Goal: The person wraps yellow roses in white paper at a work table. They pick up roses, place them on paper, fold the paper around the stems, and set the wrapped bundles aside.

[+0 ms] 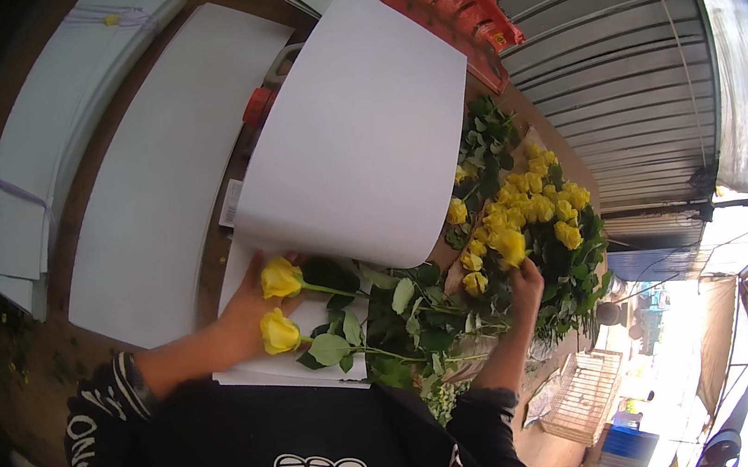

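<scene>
Two yellow roses (281, 330) with long leafy stems lie over white sheets (232, 307) in front of me. My left hand (244, 319) is beside and behind their blooms, partly hidden by them; whether it grips anything cannot be told. My right hand (527, 281) holds another yellow rose (509, 247) just under its bloom, slightly blurred, at the near side of a large heap of yellow roses (530, 193). A large curved white sheet (361, 130) rises above the stems and hides part of the leaves.
Flat white sheets (163, 168) and a tied stack of white sheets (53, 133) are at the left. A red plastic bag (436, 2) lies at the far edge, near a red-capped container (258, 106). Corrugated metal (612, 64) stands beyond. A crate (583, 397) is at the lower right.
</scene>
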Demonstrator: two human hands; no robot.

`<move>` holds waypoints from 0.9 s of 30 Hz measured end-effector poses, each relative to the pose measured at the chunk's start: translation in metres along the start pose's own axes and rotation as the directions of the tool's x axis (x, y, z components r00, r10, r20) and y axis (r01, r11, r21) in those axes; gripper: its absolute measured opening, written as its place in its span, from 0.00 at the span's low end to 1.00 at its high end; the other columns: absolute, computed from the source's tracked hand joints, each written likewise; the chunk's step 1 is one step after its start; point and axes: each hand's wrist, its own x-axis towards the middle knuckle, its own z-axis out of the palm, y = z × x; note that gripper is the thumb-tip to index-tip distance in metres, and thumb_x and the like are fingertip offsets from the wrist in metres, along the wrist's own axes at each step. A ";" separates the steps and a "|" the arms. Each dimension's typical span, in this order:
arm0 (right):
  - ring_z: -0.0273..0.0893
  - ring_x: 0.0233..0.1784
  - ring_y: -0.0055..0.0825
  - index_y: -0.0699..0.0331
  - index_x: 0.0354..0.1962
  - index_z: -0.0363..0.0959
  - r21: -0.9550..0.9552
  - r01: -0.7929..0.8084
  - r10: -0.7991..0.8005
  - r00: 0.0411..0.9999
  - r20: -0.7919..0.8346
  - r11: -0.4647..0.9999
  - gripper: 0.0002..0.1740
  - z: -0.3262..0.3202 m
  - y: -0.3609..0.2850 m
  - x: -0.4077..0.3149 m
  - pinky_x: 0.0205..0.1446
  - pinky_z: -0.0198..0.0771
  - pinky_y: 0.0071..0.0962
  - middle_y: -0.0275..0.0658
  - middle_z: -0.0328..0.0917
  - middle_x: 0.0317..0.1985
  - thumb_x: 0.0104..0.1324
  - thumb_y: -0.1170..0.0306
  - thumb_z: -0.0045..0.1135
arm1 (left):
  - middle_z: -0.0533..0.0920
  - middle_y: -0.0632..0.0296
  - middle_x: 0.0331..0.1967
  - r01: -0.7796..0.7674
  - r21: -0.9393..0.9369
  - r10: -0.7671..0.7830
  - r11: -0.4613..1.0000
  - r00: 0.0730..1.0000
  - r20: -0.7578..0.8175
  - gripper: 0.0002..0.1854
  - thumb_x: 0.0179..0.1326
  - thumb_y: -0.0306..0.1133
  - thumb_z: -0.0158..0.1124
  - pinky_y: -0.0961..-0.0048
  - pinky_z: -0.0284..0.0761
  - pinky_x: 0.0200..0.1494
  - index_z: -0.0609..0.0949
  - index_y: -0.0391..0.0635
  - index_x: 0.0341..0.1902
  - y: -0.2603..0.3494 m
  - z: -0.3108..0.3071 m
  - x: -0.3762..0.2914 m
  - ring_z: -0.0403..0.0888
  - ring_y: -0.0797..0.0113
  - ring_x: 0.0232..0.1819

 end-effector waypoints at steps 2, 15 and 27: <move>0.64 0.28 0.10 0.69 0.39 0.73 0.167 -0.095 0.082 0.993 0.086 0.981 0.11 -0.036 -0.013 -0.013 0.31 0.57 0.11 0.27 0.72 0.26 0.58 0.76 0.48 | 0.55 0.45 0.64 -0.013 0.006 0.013 1.000 1.000 -0.021 0.40 0.47 0.62 0.54 0.45 0.35 0.66 0.70 0.40 0.55 0.000 -0.001 0.000 0.43 0.51 0.69; 0.72 0.32 0.32 0.71 0.45 0.68 -0.480 -0.051 -0.084 0.963 -0.256 0.876 0.15 -0.084 -0.101 -0.068 0.37 0.66 0.29 0.47 0.74 0.32 0.61 0.73 0.43 | 0.56 0.43 0.63 -0.054 -0.111 0.038 0.992 0.989 -0.140 0.41 0.45 0.59 0.58 0.43 0.37 0.65 0.68 0.38 0.56 -0.004 0.010 -0.002 0.47 0.49 0.68; 0.75 0.29 0.39 0.63 0.34 0.72 0.061 0.416 -0.365 0.708 0.605 0.907 0.10 0.117 -0.243 -0.145 0.31 0.71 0.31 0.43 0.75 0.28 0.52 0.75 0.58 | 0.66 0.56 0.57 -0.083 -0.038 0.074 0.996 0.980 -0.183 0.21 0.55 0.41 0.49 0.43 0.40 0.65 0.69 0.51 0.53 -0.006 0.028 -0.004 0.56 0.56 0.64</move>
